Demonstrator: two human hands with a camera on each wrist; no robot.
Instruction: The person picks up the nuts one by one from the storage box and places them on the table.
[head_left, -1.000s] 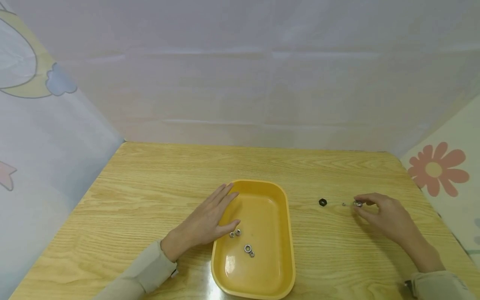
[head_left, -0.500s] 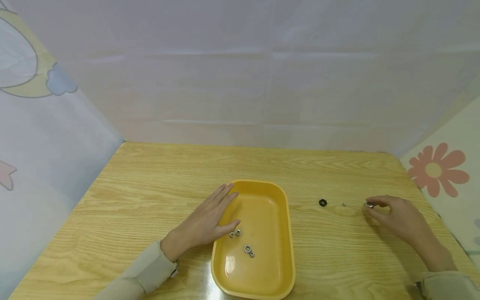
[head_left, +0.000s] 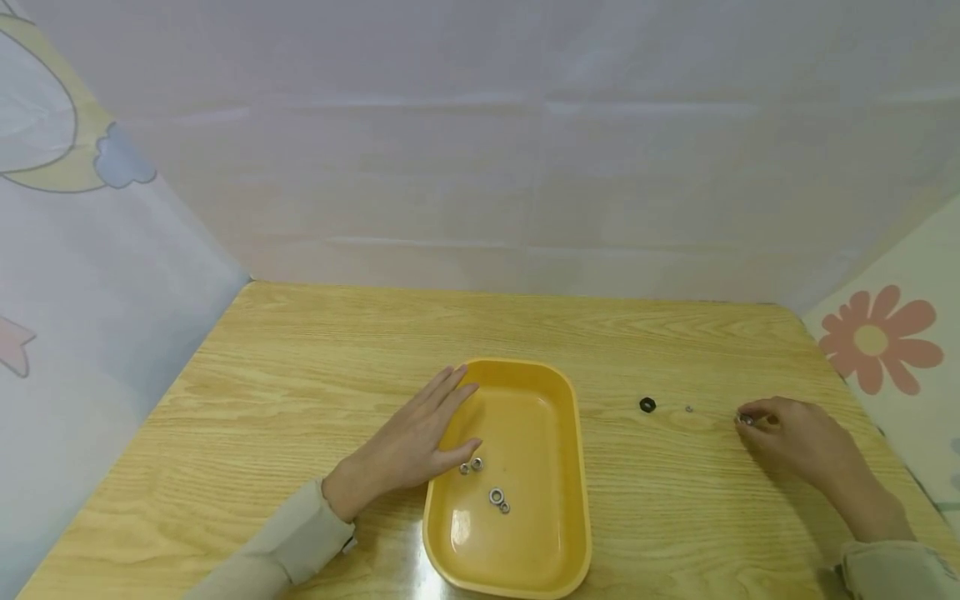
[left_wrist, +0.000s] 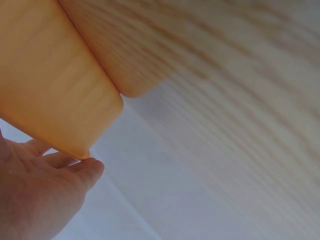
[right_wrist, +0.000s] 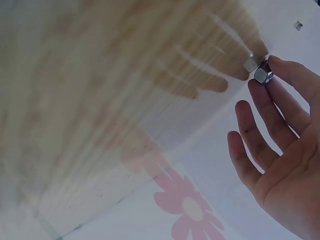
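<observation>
Between thumb and fingertips, my right hand (head_left: 806,442) pinches a silver hex nut (right_wrist: 263,74) just at the tabletop, on the right side. To its left lie a tiny silver nut (head_left: 688,408) and a larger black nut (head_left: 647,405). My left hand (head_left: 401,446) rests with spread, straight fingers on the left rim of the yellow tray (head_left: 582,500). In the left wrist view, the fingertips touch the tray's rim from outside. Inside the tray are several silver nuts, among them a larger one (head_left: 497,497) touching a smaller one (head_left: 505,507), and another pair near my left thumb.
The wooden table (head_left: 322,342) runs back to a pale wall covering (head_left: 450,167). Patterned sheets flank it, with a red flower (head_left: 870,340) at the right. The table's right edge lies beyond my right hand.
My right hand has moved to the right with the silver nut, away from the tiny nut, and slightly nearer to me. The left hand and tray have stayed in place.
</observation>
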